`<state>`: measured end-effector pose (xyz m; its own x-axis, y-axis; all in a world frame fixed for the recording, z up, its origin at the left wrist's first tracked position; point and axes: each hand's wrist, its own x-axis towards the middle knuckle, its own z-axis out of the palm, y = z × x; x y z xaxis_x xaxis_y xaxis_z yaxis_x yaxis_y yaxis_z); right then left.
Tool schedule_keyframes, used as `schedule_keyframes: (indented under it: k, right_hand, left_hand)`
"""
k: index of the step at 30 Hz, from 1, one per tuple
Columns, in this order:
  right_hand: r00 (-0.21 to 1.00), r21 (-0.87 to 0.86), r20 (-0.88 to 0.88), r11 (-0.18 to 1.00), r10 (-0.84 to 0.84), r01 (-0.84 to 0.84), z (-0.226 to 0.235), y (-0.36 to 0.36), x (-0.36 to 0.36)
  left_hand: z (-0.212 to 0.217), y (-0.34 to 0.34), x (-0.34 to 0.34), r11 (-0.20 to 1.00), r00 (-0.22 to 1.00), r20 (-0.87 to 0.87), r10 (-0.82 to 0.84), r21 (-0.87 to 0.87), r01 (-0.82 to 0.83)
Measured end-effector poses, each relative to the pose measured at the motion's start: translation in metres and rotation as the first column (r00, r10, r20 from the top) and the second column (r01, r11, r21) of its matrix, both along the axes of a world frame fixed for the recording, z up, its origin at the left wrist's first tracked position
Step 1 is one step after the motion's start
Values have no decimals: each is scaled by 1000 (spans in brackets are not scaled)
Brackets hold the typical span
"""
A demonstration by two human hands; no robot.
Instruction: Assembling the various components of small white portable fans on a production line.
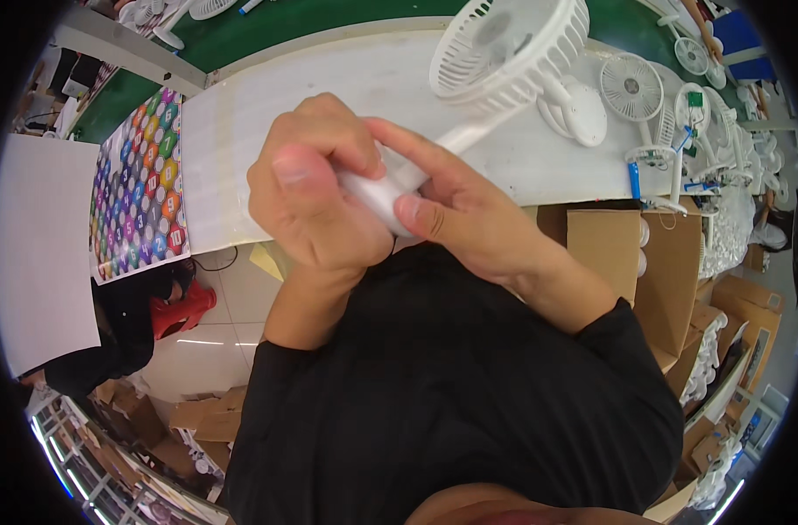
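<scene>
A white desk fan (pixel 552 52) is raised above the workbench, its caged head toward the far side and its stem slanting down toward me. My left hand (pixel 316 188) is closed around the fan's white base end, with the fingers curled over it. On the other side, my right hand (pixel 478 210) grips the same end, thumb pressed against it and fingers around the stem. Most of the base is covered by my hands, so its underside is hidden. The fan head looks slightly smeared by motion.
More white fans (pixel 631 87) and fan parts stand on the right of the white bench (pixel 267 79), beside a blue tool-like piece (pixel 633 180). An open cardboard box (pixel 666 289) sits below at the right. A colourful patterned sheet (pixel 140 188) and a red stool (pixel 184 311) are at left.
</scene>
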<state>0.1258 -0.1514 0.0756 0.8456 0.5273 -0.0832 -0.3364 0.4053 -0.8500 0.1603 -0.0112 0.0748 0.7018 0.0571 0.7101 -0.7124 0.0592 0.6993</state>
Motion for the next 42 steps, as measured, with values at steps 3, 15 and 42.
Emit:
schedule_keyframes:
  k: [3,15,42]
  right_hand:
    - [1000,84,20,996,3,-5,-7,3,-3]
    - [993,82,115,996,-27,17,-30,16,-5]
    - [999,66,36,998,16,-19,-26,25,-6]
  left_hand:
    - [4,-1,-4,996,998,-1,62,57,-62]
    - [5,12,1,913,907,-348,-237,-398,86]
    - [-2,25,-15,967,885,-395,-245,-165,194]
